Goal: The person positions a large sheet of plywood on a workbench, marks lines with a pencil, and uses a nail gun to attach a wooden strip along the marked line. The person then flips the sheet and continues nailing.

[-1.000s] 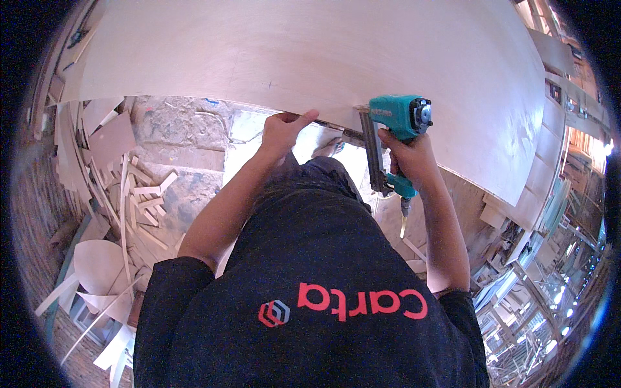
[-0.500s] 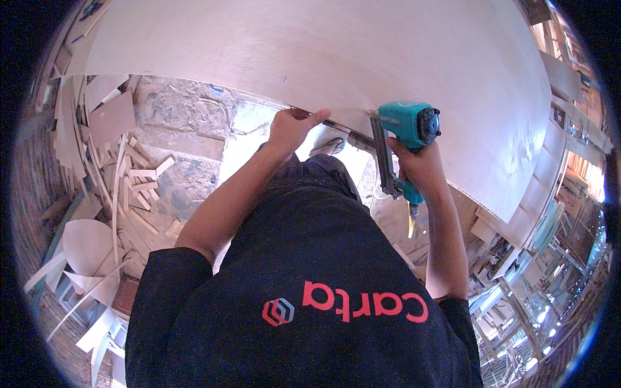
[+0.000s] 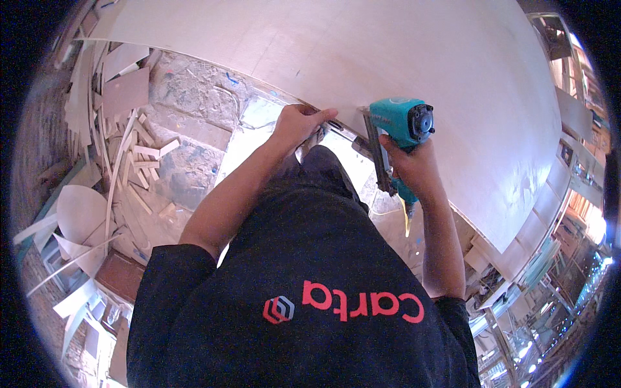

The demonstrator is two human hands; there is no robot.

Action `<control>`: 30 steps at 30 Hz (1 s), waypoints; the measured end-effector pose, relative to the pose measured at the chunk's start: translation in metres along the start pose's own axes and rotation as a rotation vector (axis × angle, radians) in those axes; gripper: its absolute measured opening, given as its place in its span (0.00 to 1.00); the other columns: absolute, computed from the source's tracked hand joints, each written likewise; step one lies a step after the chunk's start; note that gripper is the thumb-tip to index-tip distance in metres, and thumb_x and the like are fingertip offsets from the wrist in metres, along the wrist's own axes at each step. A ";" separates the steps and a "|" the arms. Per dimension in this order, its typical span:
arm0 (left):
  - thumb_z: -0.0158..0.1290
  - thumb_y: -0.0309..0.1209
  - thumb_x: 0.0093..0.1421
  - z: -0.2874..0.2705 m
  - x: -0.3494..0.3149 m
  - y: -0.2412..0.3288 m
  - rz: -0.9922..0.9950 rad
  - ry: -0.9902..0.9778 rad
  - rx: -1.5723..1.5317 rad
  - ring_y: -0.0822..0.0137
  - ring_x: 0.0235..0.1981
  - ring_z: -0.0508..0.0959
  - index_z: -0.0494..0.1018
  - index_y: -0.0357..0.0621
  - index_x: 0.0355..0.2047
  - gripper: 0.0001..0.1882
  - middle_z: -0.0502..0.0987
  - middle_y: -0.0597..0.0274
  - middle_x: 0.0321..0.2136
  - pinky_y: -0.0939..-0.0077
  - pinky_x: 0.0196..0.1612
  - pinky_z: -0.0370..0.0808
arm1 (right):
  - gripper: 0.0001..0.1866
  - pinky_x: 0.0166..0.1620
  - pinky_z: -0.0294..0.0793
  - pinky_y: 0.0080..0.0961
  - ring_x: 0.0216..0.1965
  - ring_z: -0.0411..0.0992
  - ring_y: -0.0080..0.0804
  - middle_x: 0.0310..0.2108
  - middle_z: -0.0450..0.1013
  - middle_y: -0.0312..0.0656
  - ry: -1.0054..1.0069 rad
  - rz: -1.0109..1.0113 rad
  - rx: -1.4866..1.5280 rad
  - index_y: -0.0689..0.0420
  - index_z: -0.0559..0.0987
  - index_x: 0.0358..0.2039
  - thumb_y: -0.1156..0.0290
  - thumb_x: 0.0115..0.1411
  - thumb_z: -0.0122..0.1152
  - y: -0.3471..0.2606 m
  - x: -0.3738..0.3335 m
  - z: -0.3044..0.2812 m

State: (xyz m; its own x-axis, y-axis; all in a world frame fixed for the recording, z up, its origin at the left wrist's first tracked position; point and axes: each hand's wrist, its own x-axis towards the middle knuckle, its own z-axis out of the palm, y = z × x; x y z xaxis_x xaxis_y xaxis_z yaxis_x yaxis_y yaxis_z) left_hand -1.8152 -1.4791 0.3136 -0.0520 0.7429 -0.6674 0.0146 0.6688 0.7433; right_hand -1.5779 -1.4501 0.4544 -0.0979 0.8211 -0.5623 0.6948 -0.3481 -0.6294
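Note:
A large pale plywood sheet (image 3: 420,58) spreads across the far side in front of me. My left hand (image 3: 297,128) is closed on its near edge, thumb lying on top and the other fingers curled below, mostly hidden. In my right hand (image 3: 419,167) is a teal and black nail gun (image 3: 396,121), gripped by its handle. The gun's nose rests at or just over the sheet near that same edge, right of my left hand. Its dark magazine (image 3: 378,155) slants back toward me. Whether the nose touches the wood I cannot tell.
Short wood offcuts (image 3: 145,158) lie heaped on the rough floor (image 3: 187,84) to the left, near a curved pale sheet (image 3: 81,210). A yellow hose (image 3: 408,223) hangs under the gun. Boards and timber (image 3: 546,242) crowd the right side.
The scene has turned slightly, the sheet's left side shifting up and its right corner down. Hand and gun have moved a little closer together in the picture; both holds are unchanged.

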 end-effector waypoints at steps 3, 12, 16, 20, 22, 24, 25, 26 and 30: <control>0.72 0.48 0.58 -0.001 -0.002 -0.001 -0.130 -0.050 -0.093 0.66 0.29 0.82 0.83 0.28 0.40 0.29 0.86 0.54 0.30 0.69 0.37 0.80 | 0.18 0.38 0.80 0.38 0.33 0.84 0.37 0.30 0.84 0.46 -0.009 0.025 -0.048 0.62 0.85 0.41 0.57 0.64 0.71 -0.004 0.002 0.000; 0.73 0.46 0.57 -0.003 -0.015 0.009 -0.101 -0.017 -0.090 0.67 0.39 0.83 0.83 0.32 0.45 0.28 0.86 0.53 0.40 0.69 0.47 0.79 | 0.15 0.33 0.78 0.34 0.28 0.79 0.30 0.27 0.80 0.41 -0.102 -0.027 0.052 0.62 0.84 0.39 0.61 0.65 0.70 -0.024 0.002 0.004; 0.73 0.57 0.51 -0.023 -0.004 0.002 -0.116 -0.060 -0.043 0.64 0.41 0.83 0.82 0.32 0.49 0.40 0.85 0.53 0.43 0.69 0.41 0.80 | 0.13 0.23 0.72 0.26 0.20 0.72 0.21 0.22 0.73 0.31 -0.068 -0.101 0.061 0.59 0.81 0.39 0.62 0.65 0.70 -0.021 0.021 0.021; 0.71 0.66 0.48 -0.072 0.008 -0.030 -0.122 0.005 -0.062 0.62 0.41 0.82 0.79 0.31 0.54 0.50 0.83 0.53 0.44 0.71 0.35 0.79 | 0.12 0.23 0.70 0.24 0.19 0.71 0.20 0.22 0.72 0.31 0.008 -0.098 0.083 0.59 0.80 0.39 0.63 0.65 0.70 -0.022 0.024 0.036; 0.70 0.65 0.50 -0.112 0.012 -0.035 -0.135 0.047 -0.101 0.61 0.41 0.81 0.79 0.31 0.55 0.49 0.82 0.53 0.44 0.70 0.36 0.79 | 0.12 0.22 0.69 0.24 0.19 0.70 0.20 0.21 0.72 0.31 0.014 -0.058 0.063 0.58 0.80 0.38 0.63 0.65 0.70 -0.033 0.019 0.039; 0.69 0.65 0.51 -0.150 0.017 -0.040 -0.143 0.104 -0.168 0.61 0.41 0.82 0.79 0.31 0.55 0.48 0.83 0.53 0.44 0.68 0.36 0.80 | 0.12 0.22 0.68 0.24 0.18 0.70 0.21 0.20 0.72 0.32 0.037 -0.022 0.037 0.58 0.79 0.36 0.63 0.65 0.70 -0.037 0.016 0.042; 0.67 0.66 0.53 -0.163 0.017 -0.034 -0.124 0.183 -0.201 0.61 0.41 0.82 0.79 0.32 0.54 0.47 0.83 0.53 0.43 0.65 0.36 0.80 | 0.12 0.22 0.68 0.24 0.18 0.69 0.21 0.20 0.72 0.32 0.050 -0.004 0.024 0.58 0.79 0.36 0.64 0.65 0.70 -0.038 0.015 0.043; 0.67 0.67 0.53 -0.180 0.025 -0.036 -0.143 0.225 -0.201 0.61 0.41 0.81 0.79 0.32 0.54 0.47 0.82 0.53 0.44 0.65 0.36 0.80 | 0.12 0.22 0.68 0.24 0.17 0.69 0.21 0.19 0.72 0.32 0.065 0.015 0.001 0.58 0.79 0.35 0.63 0.65 0.70 -0.042 0.013 0.045; 0.68 0.67 0.50 -0.236 0.047 -0.026 -0.151 0.302 -0.198 0.61 0.45 0.80 0.75 0.31 0.60 0.53 0.80 0.52 0.50 0.66 0.37 0.79 | 0.13 0.20 0.68 0.24 0.14 0.69 0.22 0.17 0.71 0.32 0.117 0.166 0.018 0.58 0.79 0.34 0.62 0.65 0.71 -0.049 0.009 0.053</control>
State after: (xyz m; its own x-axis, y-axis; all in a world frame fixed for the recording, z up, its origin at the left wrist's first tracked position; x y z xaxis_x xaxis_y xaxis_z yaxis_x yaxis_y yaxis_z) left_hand -2.0540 -1.4687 0.2738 -0.3305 0.5746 -0.7487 -0.2073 0.7297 0.6516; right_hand -1.6505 -1.4498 0.4514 0.1008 0.7984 -0.5936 0.6815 -0.4901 -0.5435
